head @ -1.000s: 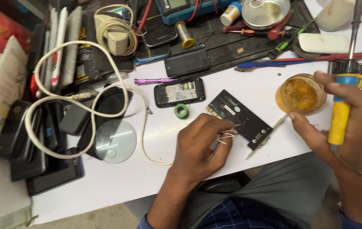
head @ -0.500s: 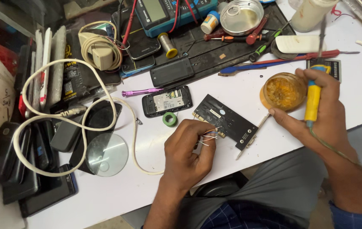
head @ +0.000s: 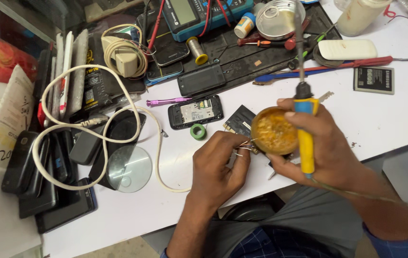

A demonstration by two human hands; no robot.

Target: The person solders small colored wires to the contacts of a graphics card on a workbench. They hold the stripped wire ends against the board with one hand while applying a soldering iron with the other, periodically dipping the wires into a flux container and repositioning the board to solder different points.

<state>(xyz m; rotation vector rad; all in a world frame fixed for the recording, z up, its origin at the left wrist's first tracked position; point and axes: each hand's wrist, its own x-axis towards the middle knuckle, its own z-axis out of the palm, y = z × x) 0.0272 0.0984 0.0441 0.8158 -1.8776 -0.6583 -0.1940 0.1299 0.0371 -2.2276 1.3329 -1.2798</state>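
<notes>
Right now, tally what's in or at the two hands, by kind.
Soldering iron, in the right hand: 1
Round tin of amber flux, in the right hand: 1
Bundle of thin wires, pinched in the left hand: 1
Dark circuit board, under the tin: 1
Green tape ring, beside the left hand: 1
Total: 5

Blue digital multimeter at top on black mat. Looped white cable left, over stacked dark phones. Clear glass disc, small green ring, loose grey battery right.
</notes>
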